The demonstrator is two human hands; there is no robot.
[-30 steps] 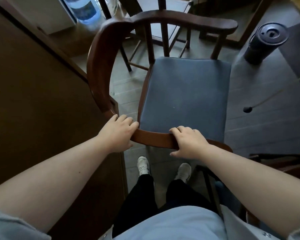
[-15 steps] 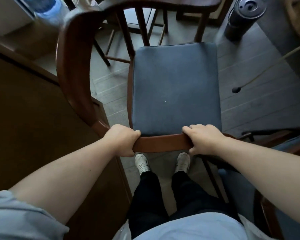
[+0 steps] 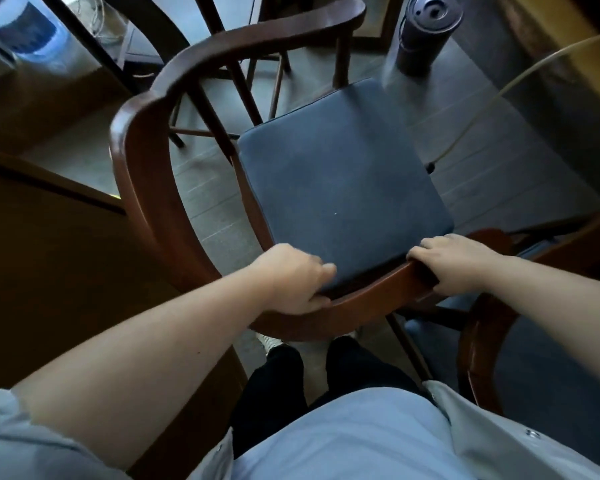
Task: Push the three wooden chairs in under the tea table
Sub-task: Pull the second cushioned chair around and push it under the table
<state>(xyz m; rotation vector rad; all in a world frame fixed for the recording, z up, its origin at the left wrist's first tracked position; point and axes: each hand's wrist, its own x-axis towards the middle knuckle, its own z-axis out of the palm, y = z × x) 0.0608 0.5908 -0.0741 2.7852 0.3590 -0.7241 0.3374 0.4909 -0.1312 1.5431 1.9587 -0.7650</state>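
Observation:
A dark wooden chair with a curved back rail and a blue seat cushion stands right in front of me. My left hand grips the back rail on the near left. My right hand grips the same rail on the near right. The brown tea table fills the left side, with its edge close to the chair's left arm. A second wooden chair with a blue seat stands at the lower right. Part of a third chair shows beyond the first one.
A dark cylindrical bin stands on the grey plank floor at the top right. A pale cable runs down to a small foot on the floor. A water bottle sits at the top left. My shoes are under the rail.
The chair has turned so that its seat now points toward the upper right. Both hands kept their grip on the back rail and moved with it.

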